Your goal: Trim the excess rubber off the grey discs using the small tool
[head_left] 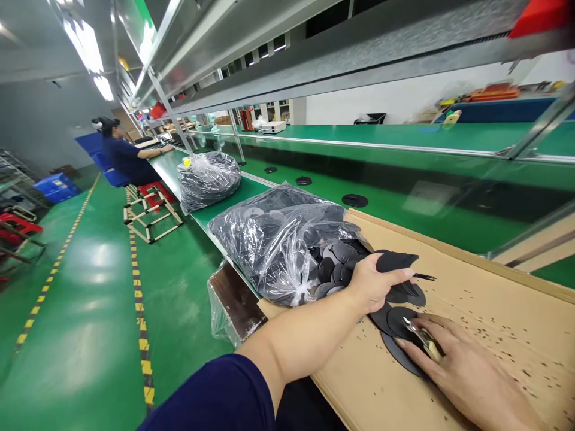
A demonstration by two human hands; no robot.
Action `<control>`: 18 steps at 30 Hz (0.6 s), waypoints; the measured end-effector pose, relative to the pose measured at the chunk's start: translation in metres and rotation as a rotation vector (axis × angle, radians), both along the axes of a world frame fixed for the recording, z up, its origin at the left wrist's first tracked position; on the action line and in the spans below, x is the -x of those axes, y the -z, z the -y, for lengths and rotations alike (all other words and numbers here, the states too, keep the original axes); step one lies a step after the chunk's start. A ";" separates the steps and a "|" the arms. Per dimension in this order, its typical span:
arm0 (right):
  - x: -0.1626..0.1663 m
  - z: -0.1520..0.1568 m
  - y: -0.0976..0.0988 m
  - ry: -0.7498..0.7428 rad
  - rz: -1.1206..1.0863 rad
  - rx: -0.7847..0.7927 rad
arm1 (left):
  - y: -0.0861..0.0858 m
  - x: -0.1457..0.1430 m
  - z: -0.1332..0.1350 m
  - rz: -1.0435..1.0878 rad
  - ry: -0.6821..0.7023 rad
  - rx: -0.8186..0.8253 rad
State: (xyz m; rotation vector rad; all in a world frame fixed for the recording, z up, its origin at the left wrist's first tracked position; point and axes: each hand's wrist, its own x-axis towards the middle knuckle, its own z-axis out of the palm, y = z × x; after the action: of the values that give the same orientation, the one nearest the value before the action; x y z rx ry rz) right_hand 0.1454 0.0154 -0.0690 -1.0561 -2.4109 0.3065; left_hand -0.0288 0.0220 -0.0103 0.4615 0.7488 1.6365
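Observation:
My left hand (375, 282) is closed on a thin black plastic piece (398, 260), and a narrow dark strip sticks out past the thumb. Close to me, my right hand (467, 365) is wrapped round a pair of nippers (422, 340) with metal jaws and pale handles. Flat black discs (404, 320) lie overlapping between the hands, under the nippers' jaws. More loose discs (339, 263) spill from the mouth of a clear plastic bag (269, 239) left of my left hand.
Cardboard (489, 287) covers the bench, strewn with small dark scraps. A second filled bag (209, 179) stands farther along. Several black discs (354, 200) lie on the green conveyor belt (404, 221) behind. Metal uprights and an overhead shelf frame the bench. A co-worker (121, 152) sits far left.

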 end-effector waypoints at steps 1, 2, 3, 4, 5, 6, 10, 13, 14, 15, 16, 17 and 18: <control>0.001 -0.001 0.001 -0.004 -0.005 -0.007 | -0.001 0.001 0.000 0.001 0.037 -0.006; 0.002 -0.001 0.000 -0.001 -0.015 -0.011 | -0.001 0.003 0.000 -0.002 0.075 -0.007; 0.002 0.000 -0.002 0.010 -0.027 -0.008 | -0.002 0.004 0.001 -0.009 0.105 -0.001; 0.003 0.003 -0.006 0.033 -0.046 -0.002 | -0.002 0.006 0.002 -0.016 0.120 0.010; 0.003 0.006 -0.011 0.061 -0.069 0.007 | -0.002 0.007 0.003 -0.021 0.131 0.027; 0.003 0.009 -0.017 0.099 -0.091 0.017 | -0.002 0.007 0.004 -0.024 0.123 0.048; 0.003 0.019 -0.035 0.282 -0.251 -0.141 | -0.001 0.009 0.004 0.022 0.229 0.086; 0.003 0.021 -0.041 0.347 -0.237 -0.246 | -0.001 0.008 0.006 0.052 0.328 0.110; 0.003 0.023 -0.043 0.362 -0.218 -0.258 | -0.001 0.007 0.007 0.048 0.347 0.118; 0.003 0.024 -0.044 0.374 -0.199 -0.261 | -0.002 0.005 0.010 0.038 0.358 0.126; 0.004 0.026 -0.046 0.385 -0.182 -0.257 | -0.003 0.004 0.012 0.026 0.366 0.133; 0.004 0.028 -0.047 0.393 -0.166 -0.248 | -0.004 0.003 0.014 0.013 0.371 0.137; 0.004 0.029 -0.048 0.399 -0.154 -0.236 | -0.005 0.002 0.016 0.001 0.373 0.142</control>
State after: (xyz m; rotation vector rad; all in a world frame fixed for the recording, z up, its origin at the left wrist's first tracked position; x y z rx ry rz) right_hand 0.1412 -0.0133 -0.0214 -1.3138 -1.9858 -0.0333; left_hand -0.0305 0.0063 -0.0055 0.4675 0.7237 1.2279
